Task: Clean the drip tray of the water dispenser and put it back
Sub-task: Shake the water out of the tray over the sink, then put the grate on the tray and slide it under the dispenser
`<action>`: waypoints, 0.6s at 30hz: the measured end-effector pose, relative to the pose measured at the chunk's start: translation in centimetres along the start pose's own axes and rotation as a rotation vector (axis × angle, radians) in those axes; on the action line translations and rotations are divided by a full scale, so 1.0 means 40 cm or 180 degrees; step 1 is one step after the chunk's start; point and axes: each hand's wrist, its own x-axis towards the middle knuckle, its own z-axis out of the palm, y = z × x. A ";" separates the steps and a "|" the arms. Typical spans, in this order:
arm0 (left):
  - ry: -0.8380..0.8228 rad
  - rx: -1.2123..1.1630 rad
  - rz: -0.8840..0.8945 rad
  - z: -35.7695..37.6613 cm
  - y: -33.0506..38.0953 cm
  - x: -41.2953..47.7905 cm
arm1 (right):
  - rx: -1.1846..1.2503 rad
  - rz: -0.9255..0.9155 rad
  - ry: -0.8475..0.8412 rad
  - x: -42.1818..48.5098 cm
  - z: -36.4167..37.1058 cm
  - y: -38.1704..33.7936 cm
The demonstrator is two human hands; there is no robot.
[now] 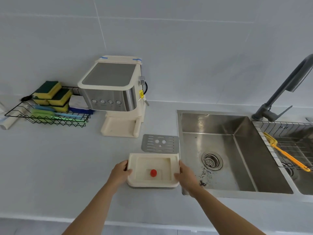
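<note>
While the water dispenser (116,92) stands at the back of the counter with its base bare, I grip the cream drip tray (153,168) by both ends, left hand (121,172) and right hand (185,173) clasped on it, in front of the dispenser. Red float (153,173) inside. Metal grate (160,143) lies flat between dispenser and tray. Sink (237,150) to the dispenser's right.

Two bare forearms were in view, with no sleeves, gloves, watch, rings or bracelets visible on them. The left hand (120,172) and right hand (186,173) were uncovered as well, fingernails short and plain where they could be seen.
</note>
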 end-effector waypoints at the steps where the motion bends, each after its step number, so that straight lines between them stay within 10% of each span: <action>1: -0.0031 0.0028 -0.0011 0.002 -0.003 0.003 | -0.0080 0.0009 0.0022 0.000 0.000 0.004; 18: -0.0116 0.0452 -0.0206 0.018 -0.007 0.054 | -0.0780 0.0111 -0.0118 0.029 -0.058 -0.054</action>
